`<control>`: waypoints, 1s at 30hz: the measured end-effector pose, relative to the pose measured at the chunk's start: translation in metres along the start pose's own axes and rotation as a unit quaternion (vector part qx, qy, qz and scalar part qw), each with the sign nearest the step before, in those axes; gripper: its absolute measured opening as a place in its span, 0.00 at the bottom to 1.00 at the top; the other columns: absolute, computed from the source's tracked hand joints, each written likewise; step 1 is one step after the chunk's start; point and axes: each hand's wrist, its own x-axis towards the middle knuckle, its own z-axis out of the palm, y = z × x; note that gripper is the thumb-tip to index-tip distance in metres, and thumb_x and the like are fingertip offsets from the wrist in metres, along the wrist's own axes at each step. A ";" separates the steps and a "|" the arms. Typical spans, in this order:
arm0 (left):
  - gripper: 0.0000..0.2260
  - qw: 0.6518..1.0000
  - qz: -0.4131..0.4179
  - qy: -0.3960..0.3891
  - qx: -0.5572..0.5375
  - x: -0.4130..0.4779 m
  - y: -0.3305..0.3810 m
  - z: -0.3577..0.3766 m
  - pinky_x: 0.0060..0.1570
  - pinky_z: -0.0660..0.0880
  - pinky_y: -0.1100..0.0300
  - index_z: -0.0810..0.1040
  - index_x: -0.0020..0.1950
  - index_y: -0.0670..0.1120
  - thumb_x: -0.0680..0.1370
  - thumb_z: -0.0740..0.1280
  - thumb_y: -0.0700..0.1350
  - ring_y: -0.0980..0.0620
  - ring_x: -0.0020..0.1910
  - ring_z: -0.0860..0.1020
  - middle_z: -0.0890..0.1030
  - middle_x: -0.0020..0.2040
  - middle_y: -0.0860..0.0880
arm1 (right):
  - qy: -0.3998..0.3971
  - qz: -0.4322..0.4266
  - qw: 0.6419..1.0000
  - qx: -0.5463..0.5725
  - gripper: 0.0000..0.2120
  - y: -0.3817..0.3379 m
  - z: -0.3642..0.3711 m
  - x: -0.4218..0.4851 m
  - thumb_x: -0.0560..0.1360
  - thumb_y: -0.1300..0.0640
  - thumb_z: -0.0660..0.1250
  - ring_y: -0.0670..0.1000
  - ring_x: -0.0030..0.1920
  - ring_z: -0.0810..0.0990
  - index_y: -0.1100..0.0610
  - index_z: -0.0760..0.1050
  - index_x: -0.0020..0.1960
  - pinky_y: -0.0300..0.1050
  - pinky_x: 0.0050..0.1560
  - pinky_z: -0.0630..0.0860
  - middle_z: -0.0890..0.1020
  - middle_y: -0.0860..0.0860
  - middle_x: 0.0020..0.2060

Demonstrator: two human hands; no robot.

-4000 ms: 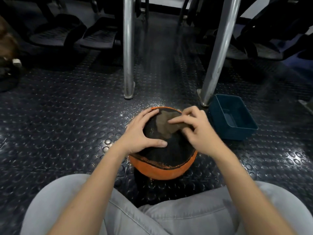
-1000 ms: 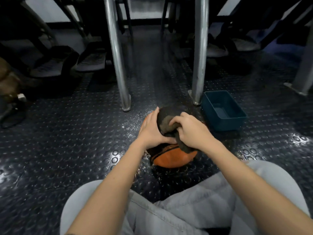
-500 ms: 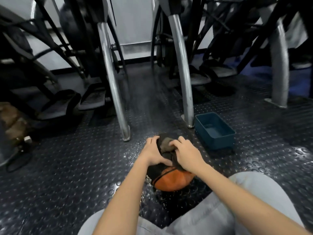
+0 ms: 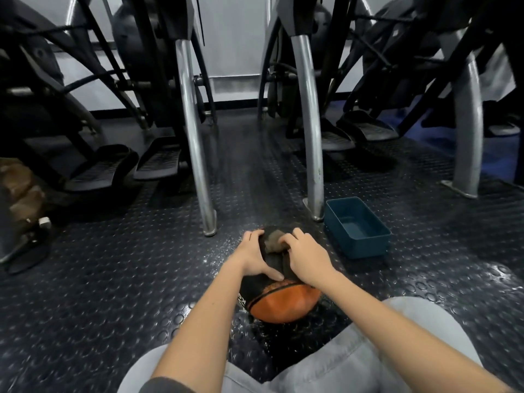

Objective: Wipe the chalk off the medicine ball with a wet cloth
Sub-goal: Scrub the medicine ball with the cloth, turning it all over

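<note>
Tally of things, by kind
One medicine ball (image 4: 283, 302), one cloth (image 4: 273, 242), one blue tub (image 4: 365, 248), two hands (left hand (image 4: 252, 259), right hand (image 4: 306, 259)), three steel posts (image 4: 195, 137).

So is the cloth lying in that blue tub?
No, the cloth lies on top of the medicine ball under the right hand, and the blue tub stands apart beside it.

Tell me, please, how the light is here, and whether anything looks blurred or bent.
Head view: dim, with glare spots on the studded floor; the metal posts curve from wide-angle distortion; the lower corners are smeared; the medicine ball, cloth, left hand and right hand are fairly sharp.
</note>
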 end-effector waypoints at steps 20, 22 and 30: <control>0.56 1.000 0.014 0.009 -0.021 -0.001 -0.004 0.005 0.72 0.59 0.51 0.52 0.77 0.47 0.58 0.83 0.51 0.47 0.73 0.58 0.56 0.73 0.48 | -0.020 0.034 0.999 -0.031 0.15 0.016 -0.011 0.031 0.78 0.61 0.57 0.57 0.59 0.70 0.54 0.68 0.64 0.51 0.51 0.72 0.71 0.54 0.58; 0.56 1.000 0.014 0.007 -0.021 0.001 -0.002 0.005 0.72 0.59 0.50 0.52 0.77 0.47 0.58 0.83 0.51 0.46 0.73 0.57 0.56 0.73 0.49 | -0.023 0.080 0.996 -0.029 0.16 0.016 -0.012 0.034 0.78 0.61 0.57 0.57 0.60 0.70 0.54 0.67 0.65 0.51 0.51 0.71 0.70 0.55 0.59; 0.56 0.999 0.009 0.006 -0.030 0.002 -0.008 0.004 0.71 0.59 0.55 0.52 0.77 0.47 0.59 0.83 0.50 0.48 0.74 0.58 0.55 0.74 0.49 | -0.025 -0.027 0.999 0.014 0.14 0.006 -0.005 -0.007 0.78 0.60 0.57 0.54 0.58 0.70 0.52 0.70 0.63 0.50 0.51 0.72 0.70 0.52 0.56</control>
